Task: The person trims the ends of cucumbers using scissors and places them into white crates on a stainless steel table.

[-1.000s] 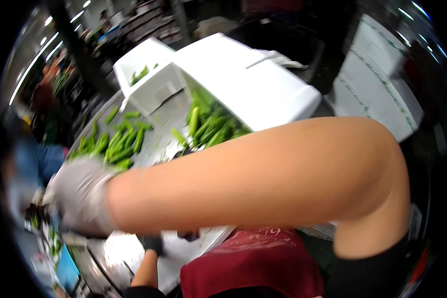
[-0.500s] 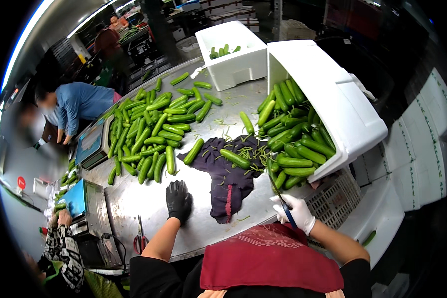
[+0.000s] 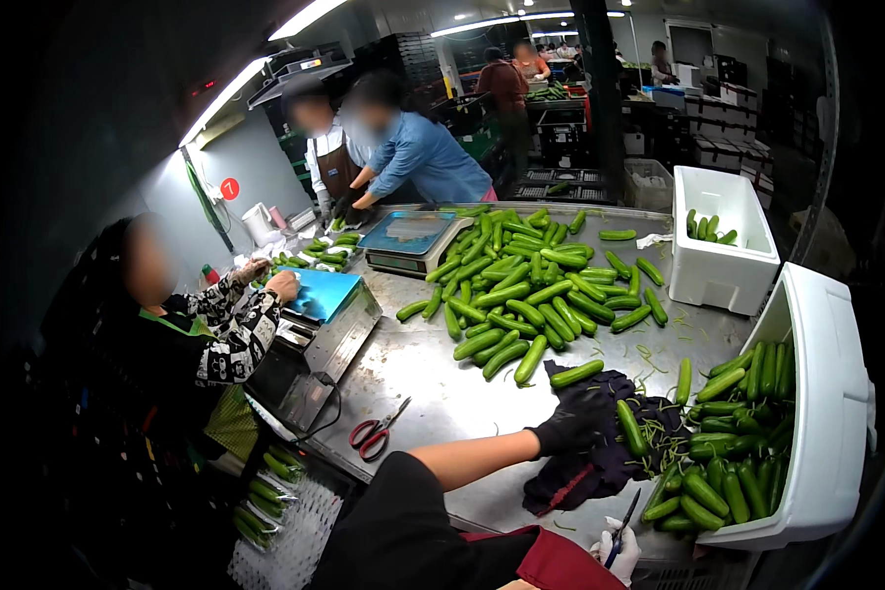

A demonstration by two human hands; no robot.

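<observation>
The left hand (image 3: 572,425), in a black glove, lies curled over a green cucumber (image 3: 630,427) on the dark purple cloth (image 3: 600,462); grip it mid-length. The white-gloved right hand (image 3: 615,551) holds small scissors (image 3: 621,526), tips up; keep them away from the stretched forearm. The steel desk (image 3: 418,379) looks wet.

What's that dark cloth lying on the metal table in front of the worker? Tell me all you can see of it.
The dark cloth looks like soft purple-black fabric, crumpled and spread flat on the steel table beside the tipped white box. One cucumber lies across its far edge, another on its middle. The black-gloved left hand rests on it. Thin green trimmings are scattered over it.
</observation>
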